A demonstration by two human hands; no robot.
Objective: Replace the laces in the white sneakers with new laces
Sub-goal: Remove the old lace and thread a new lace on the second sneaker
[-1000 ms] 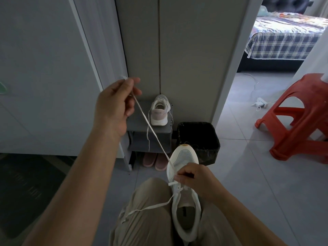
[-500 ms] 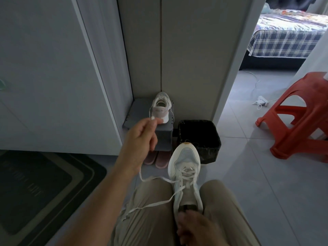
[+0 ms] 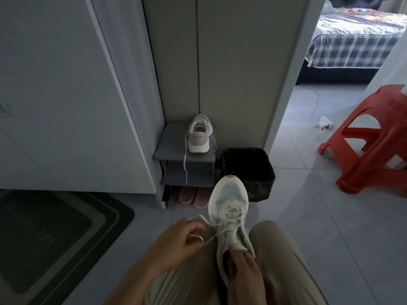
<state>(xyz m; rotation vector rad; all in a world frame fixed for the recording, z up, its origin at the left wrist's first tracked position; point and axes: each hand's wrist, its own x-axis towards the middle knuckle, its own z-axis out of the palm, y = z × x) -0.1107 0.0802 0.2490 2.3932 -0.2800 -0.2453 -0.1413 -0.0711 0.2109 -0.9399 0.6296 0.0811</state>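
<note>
White mesh sneaker (image 3: 229,198) half-laced, toe up between thighs.
Left hand (image 3: 179,242) pinches flat woven lace (image 3: 210,238); right hand (image 3: 242,270) grips padded collar (fingers curled).

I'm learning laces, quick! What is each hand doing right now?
Left hand: pinching the white lace.
Right hand: gripping the sneaker at its opening.

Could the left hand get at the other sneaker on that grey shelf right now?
Probably, with a stretch: nothing stands between the left hand and the sneaker on the shelf. But that hand holds a lace and must drop it first.
</note>
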